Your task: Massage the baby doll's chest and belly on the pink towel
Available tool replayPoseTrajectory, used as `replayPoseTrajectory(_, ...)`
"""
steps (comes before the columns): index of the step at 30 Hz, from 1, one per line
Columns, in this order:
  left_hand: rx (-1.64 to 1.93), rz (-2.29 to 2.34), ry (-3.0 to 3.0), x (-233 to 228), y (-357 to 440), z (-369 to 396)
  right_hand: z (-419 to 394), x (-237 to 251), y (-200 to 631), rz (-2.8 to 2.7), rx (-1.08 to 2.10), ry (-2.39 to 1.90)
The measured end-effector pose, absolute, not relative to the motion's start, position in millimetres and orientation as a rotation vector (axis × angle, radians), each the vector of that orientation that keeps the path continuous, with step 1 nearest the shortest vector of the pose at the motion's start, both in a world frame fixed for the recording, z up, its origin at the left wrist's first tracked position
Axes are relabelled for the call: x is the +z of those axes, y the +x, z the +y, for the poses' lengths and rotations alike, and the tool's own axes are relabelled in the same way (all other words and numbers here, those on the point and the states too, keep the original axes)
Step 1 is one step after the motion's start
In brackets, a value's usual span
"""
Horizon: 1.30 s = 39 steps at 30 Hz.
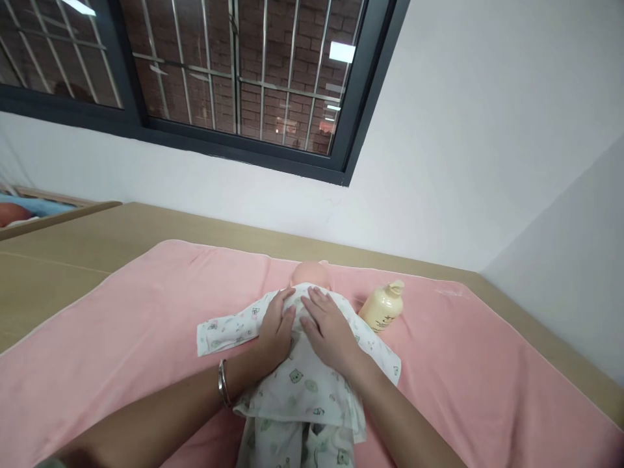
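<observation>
A baby doll [311,274] lies lengthwise on the pink cloth [453,364], its bald head at the far end; I cannot tell whether it faces up or down. It wears a white long-sleeved top [307,383] with small green animal prints, sleeves spread to both sides, and matching trousers [280,445]. On the upper part of the top rests my left hand [277,330], fingers extended and laid on the fabric. Beside it, my right hand [330,330] lies flat on the same area, fingers pointing toward the doll's head. Neither hand grasps anything.
A pale yellow pump bottle [383,308] stands on the cloth right of the doll's head. Behind the wooden tabletop [160,218] rise a white wall [439,130] and a dark-framed barred window [244,140]. A wooden-edged compartment [58,218] with blue fabric is at far left.
</observation>
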<state>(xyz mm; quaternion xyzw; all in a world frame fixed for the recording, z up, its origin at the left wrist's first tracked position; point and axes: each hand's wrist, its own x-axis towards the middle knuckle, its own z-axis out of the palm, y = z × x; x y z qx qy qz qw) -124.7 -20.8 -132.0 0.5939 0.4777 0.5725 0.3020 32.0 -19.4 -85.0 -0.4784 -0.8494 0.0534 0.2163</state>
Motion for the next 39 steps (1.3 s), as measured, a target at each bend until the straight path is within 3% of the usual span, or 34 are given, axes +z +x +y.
replayPoseTrajectory(4,1.477,1.295,1.59,-131,-126,-20,-36,-87,22,-2.248,0.078,-1.638)
replayPoseTrajectory(8,1.474,1.294,1.595,-132,-127,-19,-61,-91,8,-2.416,-0.062,-1.427)
replayPoseTrajectory(12,1.497,1.26,1.681,-134,-127,-18,-46,-85,18,-2.525,0.063,-1.284)
replayPoseTrajectory(19,1.471,1.322,1.76,-137,-126,-15,-40,-82,21,-2.272,0.088,-1.717)
replayPoseTrajectory(26,1.509,1.28,1.873,-146,-127,-7,-57,-89,11,-2.442,0.103,-1.397)
replayPoseTrajectory(31,1.508,1.373,1.977,-158,-123,-1,-19,-87,34,-2.151,0.284,-1.685)
replayPoseTrajectory(39,1.403,1.536,2.117,-157,-120,1,-21,-91,32,-2.064,0.19,-1.789)
